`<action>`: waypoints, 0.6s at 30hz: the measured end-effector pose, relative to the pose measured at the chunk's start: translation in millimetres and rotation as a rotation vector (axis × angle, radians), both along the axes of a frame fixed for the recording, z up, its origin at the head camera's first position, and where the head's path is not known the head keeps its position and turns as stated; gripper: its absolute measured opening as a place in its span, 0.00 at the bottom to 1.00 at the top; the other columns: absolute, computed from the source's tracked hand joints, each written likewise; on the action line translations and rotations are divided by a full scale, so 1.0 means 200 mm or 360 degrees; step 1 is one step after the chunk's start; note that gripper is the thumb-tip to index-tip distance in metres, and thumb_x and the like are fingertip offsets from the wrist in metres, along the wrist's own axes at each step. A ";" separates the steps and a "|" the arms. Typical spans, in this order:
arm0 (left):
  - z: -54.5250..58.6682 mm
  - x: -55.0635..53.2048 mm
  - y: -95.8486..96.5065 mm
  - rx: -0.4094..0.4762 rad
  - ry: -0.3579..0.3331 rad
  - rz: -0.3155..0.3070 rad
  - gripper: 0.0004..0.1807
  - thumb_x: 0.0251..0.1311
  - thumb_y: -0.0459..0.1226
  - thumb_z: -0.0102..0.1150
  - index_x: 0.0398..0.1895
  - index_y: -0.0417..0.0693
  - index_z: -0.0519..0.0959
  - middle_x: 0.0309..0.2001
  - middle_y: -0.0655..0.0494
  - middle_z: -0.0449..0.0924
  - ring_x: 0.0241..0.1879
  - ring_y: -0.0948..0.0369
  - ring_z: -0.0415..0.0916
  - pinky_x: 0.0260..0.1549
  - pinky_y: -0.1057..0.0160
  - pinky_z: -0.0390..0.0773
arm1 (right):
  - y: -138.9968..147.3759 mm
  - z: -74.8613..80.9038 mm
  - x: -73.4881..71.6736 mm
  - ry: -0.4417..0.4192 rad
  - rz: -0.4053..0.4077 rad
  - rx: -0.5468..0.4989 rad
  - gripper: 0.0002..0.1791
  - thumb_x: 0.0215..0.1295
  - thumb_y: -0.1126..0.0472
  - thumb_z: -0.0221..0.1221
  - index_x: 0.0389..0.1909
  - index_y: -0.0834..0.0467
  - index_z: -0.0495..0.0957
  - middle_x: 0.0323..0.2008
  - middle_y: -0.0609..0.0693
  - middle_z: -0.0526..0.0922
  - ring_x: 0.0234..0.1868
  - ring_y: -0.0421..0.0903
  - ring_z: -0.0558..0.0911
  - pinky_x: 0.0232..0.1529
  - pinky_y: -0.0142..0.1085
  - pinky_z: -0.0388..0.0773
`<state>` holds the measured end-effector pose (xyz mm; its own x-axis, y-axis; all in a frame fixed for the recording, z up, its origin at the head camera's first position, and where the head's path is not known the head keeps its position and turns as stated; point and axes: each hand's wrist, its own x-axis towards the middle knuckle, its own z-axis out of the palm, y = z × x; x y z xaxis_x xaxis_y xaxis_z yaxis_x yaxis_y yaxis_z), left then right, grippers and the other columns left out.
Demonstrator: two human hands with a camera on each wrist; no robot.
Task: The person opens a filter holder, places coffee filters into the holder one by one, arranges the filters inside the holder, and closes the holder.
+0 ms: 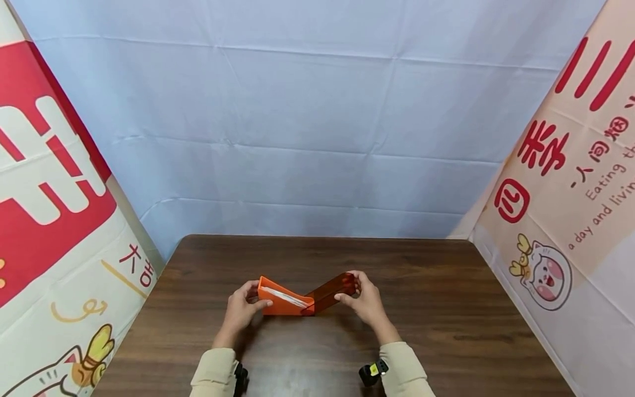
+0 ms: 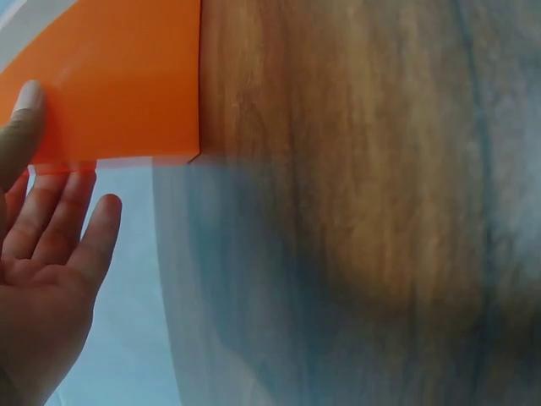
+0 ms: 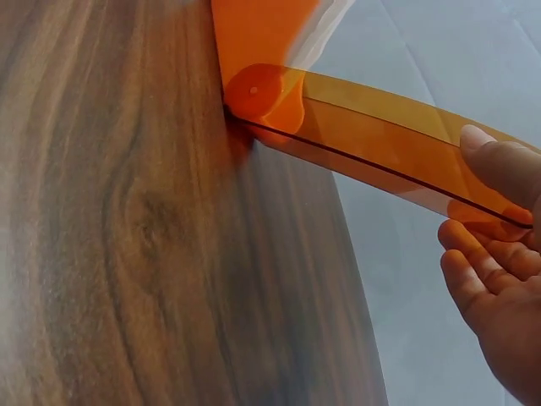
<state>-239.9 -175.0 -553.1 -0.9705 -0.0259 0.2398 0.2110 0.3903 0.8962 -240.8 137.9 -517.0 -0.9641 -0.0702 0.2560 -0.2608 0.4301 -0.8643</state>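
A small orange box with a slanted top edge stands on the table, white thin sheets showing inside it. Its see-through amber lid is swung out to the right, joined at a round pivot on the box's low corner. My left hand grips the tall left end, thumb on the near face. In the left wrist view that smooth orange face lies over the fingertips. With thumb and fingers, my right hand pinches the far end of the lid, which slants up off the table.
The dark wooden table extends around both hands. A pale blue cloth hangs behind it, and printed cloths hang at the sides. Each wrist wears a small black camera, like the one by the right sleeve.
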 end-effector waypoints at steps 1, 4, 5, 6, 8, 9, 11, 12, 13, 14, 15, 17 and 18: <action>0.00 0.00 0.00 -0.0012 -0.0019 -0.0001 0.23 0.42 0.30 0.73 0.45 0.44 0.78 0.39 0.51 0.81 0.40 0.54 0.79 0.41 0.57 0.78 | 0.00 0.00 0.00 -0.0004 -0.0008 0.0006 0.30 0.47 0.64 0.71 0.52 0.60 0.70 0.40 0.52 0.79 0.42 0.49 0.78 0.47 0.48 0.74; 0.01 -0.01 0.00 -0.0055 -0.0062 -0.0005 0.22 0.42 0.31 0.72 0.45 0.44 0.78 0.39 0.52 0.81 0.40 0.55 0.79 0.41 0.57 0.78 | 0.01 -0.01 0.00 -0.0024 -0.0027 0.0007 0.31 0.47 0.63 0.72 0.52 0.60 0.70 0.41 0.52 0.79 0.43 0.49 0.77 0.48 0.47 0.74; 0.01 -0.01 0.00 -0.0071 -0.0071 -0.0004 0.23 0.43 0.31 0.72 0.45 0.44 0.78 0.39 0.52 0.81 0.40 0.55 0.79 0.41 0.56 0.78 | 0.01 -0.01 0.00 -0.0029 -0.0029 0.0005 0.31 0.47 0.62 0.72 0.52 0.60 0.70 0.41 0.52 0.79 0.44 0.49 0.77 0.48 0.47 0.74; 0.02 -0.01 -0.01 -0.0086 -0.0085 -0.0004 0.23 0.43 0.32 0.72 0.46 0.45 0.78 0.39 0.52 0.81 0.40 0.55 0.78 0.41 0.56 0.78 | 0.01 -0.01 0.00 -0.0037 -0.0030 -0.0004 0.31 0.47 0.62 0.72 0.52 0.60 0.70 0.41 0.52 0.79 0.44 0.49 0.77 0.49 0.48 0.73; 0.02 -0.01 -0.01 -0.0095 -0.0100 -0.0012 0.23 0.44 0.33 0.72 0.46 0.45 0.78 0.40 0.52 0.81 0.40 0.54 0.78 0.41 0.55 0.78 | 0.01 -0.01 -0.01 -0.0056 -0.0036 -0.0024 0.31 0.47 0.61 0.72 0.52 0.60 0.70 0.42 0.52 0.79 0.45 0.50 0.77 0.49 0.48 0.73; 0.02 -0.01 -0.01 -0.0095 -0.0106 -0.0016 0.23 0.44 0.33 0.72 0.47 0.45 0.78 0.40 0.52 0.81 0.41 0.54 0.78 0.41 0.55 0.78 | 0.01 -0.01 -0.01 -0.0062 -0.0041 -0.0030 0.31 0.47 0.61 0.72 0.52 0.60 0.70 0.41 0.52 0.79 0.45 0.50 0.77 0.49 0.48 0.73; 0.02 -0.01 -0.01 -0.0089 -0.0111 -0.0018 0.23 0.44 0.34 0.72 0.46 0.45 0.78 0.40 0.52 0.81 0.41 0.54 0.78 0.41 0.55 0.78 | 0.00 -0.01 0.00 -0.0065 -0.0043 -0.0037 0.31 0.47 0.60 0.72 0.52 0.60 0.70 0.41 0.52 0.79 0.45 0.50 0.77 0.49 0.48 0.73; 0.01 -0.01 -0.01 -0.0089 -0.0111 -0.0019 0.22 0.44 0.34 0.71 0.46 0.45 0.78 0.40 0.52 0.81 0.41 0.54 0.78 0.41 0.55 0.78 | 0.00 -0.01 0.00 -0.0063 -0.0043 -0.0038 0.31 0.46 0.60 0.72 0.51 0.60 0.70 0.41 0.52 0.79 0.44 0.50 0.77 0.48 0.48 0.74; 0.01 -0.01 -0.02 -0.0087 -0.0109 -0.0021 0.22 0.44 0.34 0.71 0.46 0.46 0.78 0.40 0.53 0.81 0.41 0.54 0.78 0.41 0.55 0.78 | 0.00 -0.01 0.00 -0.0060 -0.0045 -0.0036 0.30 0.46 0.60 0.72 0.51 0.60 0.71 0.41 0.52 0.79 0.44 0.50 0.77 0.48 0.47 0.74; 0.01 -0.01 -0.02 -0.0086 -0.0107 -0.0024 0.22 0.44 0.34 0.71 0.46 0.46 0.78 0.40 0.53 0.81 0.40 0.54 0.78 0.40 0.55 0.78 | -0.01 0.00 0.00 -0.0057 -0.0049 -0.0030 0.30 0.46 0.60 0.72 0.51 0.60 0.71 0.41 0.52 0.79 0.43 0.49 0.77 0.47 0.47 0.74; 0.01 -0.01 -0.02 -0.0088 -0.0106 -0.0026 0.21 0.44 0.34 0.71 0.45 0.46 0.78 0.39 0.53 0.81 0.40 0.55 0.78 0.40 0.56 0.78 | -0.01 0.00 0.01 -0.0051 -0.0051 -0.0028 0.30 0.46 0.60 0.72 0.50 0.60 0.71 0.40 0.52 0.79 0.43 0.49 0.77 0.47 0.47 0.74; 0.00 -0.01 -0.02 -0.0089 -0.0105 -0.0038 0.21 0.44 0.34 0.71 0.45 0.47 0.78 0.39 0.54 0.81 0.40 0.55 0.78 0.40 0.56 0.78 | -0.02 0.00 0.01 -0.0034 -0.0052 -0.0011 0.30 0.46 0.61 0.72 0.50 0.60 0.71 0.40 0.51 0.79 0.42 0.49 0.77 0.46 0.46 0.75; 0.00 -0.01 -0.02 -0.0086 -0.0108 -0.0046 0.21 0.44 0.35 0.71 0.44 0.47 0.78 0.39 0.55 0.81 0.40 0.56 0.78 0.41 0.57 0.78 | -0.02 0.00 0.02 -0.0027 -0.0058 -0.0005 0.30 0.45 0.61 0.73 0.50 0.60 0.72 0.39 0.51 0.79 0.42 0.48 0.77 0.46 0.45 0.75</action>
